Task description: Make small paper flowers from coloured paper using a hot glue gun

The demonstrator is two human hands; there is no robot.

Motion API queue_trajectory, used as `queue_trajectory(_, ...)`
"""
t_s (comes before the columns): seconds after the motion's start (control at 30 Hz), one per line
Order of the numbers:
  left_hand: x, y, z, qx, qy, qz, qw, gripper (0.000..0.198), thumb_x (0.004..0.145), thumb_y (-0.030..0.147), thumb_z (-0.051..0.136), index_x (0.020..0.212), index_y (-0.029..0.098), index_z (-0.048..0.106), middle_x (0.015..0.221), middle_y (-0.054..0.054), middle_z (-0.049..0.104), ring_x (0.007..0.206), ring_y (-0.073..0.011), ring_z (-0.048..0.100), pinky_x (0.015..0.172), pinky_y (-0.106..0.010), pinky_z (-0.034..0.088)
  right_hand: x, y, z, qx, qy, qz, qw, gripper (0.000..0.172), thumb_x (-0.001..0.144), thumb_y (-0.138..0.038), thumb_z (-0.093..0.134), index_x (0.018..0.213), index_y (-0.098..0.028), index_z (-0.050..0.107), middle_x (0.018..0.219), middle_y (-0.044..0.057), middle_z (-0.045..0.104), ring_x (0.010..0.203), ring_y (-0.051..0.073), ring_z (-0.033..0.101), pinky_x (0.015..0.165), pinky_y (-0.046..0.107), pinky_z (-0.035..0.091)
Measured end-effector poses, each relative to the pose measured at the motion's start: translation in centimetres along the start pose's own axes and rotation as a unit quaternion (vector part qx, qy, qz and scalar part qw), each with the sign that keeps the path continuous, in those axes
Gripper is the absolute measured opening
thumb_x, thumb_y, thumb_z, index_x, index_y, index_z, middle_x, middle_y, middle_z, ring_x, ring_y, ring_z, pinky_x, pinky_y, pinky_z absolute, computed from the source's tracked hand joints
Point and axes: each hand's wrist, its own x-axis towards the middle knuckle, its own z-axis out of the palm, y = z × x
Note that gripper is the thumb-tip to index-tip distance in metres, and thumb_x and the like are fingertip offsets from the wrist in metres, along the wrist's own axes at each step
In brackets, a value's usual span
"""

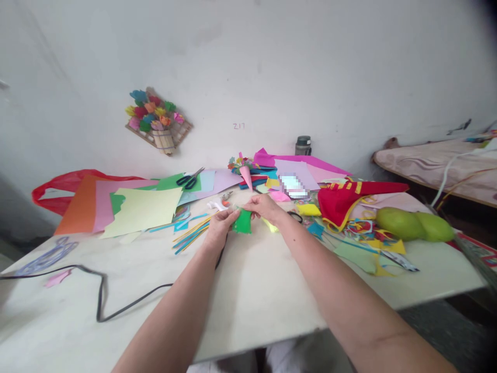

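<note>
While both hands meet near the middle of the desk (264, 295), coloured materials spread out to either side of them. Farthest left, a red plastic bag (81, 177) lies behind an orange sheet (77, 207), and a black cord (100, 298) bends across the bare surface in front. Next comes a pale yellow sheet (145, 212) with 1 ragged edge, and behind it a pair of scissors (189, 181) rests on other paper. A bundle of thin strips (192, 239), blue and yellow, fans out just beside the left hand (222, 227).

That hand's fingers are together, pinching the left edge of a small green piece (243, 223). It sits between the 2 hands, raised toward the tips, its free part pointing back at the wearer. The right hand (264, 208) comes in from the other side, its fingers closed on the upper right corner. Neither hand is nearer, since both touch it; its long axis is hard to tell, because the fingers cover part of the outline.

Beyond the green piece stands a pink paper cone (245, 175). Farther right lie a red cloth (334, 207) with yellow trim, a cutter (399, 260) and 2 green fruits (399, 223).
</note>
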Motion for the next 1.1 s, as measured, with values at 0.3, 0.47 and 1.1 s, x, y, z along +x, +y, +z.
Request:
queue_trajectory(0.3,0.0,-0.2,-0.6,0.025,-0.025,0.02,0.999,0.034,0.059,0.044,0.066,0.072,0.012,0.065,0.054,0.0,0.057,0.045,-0.0079,0.047,0.044,-0.02,0.035,0.0,0.4,-0.2,0.023,-0.026,0.032,0.999,0.027,0.068,-0.037,0.061,0.058,-0.013,0.052,0.047,-0.003,0.051,0.039,0.007,0.048,0.034,0.017,0.033)
queue_trajectory(0.47,-0.1,0.0,-0.6,0.043,-0.032,0.034,0.998,0.033,0.061,0.043,0.065,0.074,0.012,0.066,0.056,0.0,0.057,0.048,-0.0079,0.045,0.046,-0.02,0.035,-0.1,0.2,-1.1,0.046,-0.063,0.043,0.996,0.025,0.065,-0.035,0.064,0.063,-0.011,0.059,0.053,0.0,0.055,0.043,0.007,0.05,0.035,0.017,0.034)
queue_trajectory(1.1,-0.3,0.2,-0.6,0.061,-0.05,0.048,0.996,0.037,0.066,0.05,0.059,0.069,0.014,0.06,0.052,0.002,0.05,0.045,-0.0064,0.04,0.044,-0.019,0.028,-0.4,-0.1,-1.8,0.035,-0.132,0.097,0.986,0.019,0.065,-0.029,0.066,0.07,-0.011,0.065,0.06,0.002,0.061,0.052,0.009,0.054,0.039,0.017,0.036)
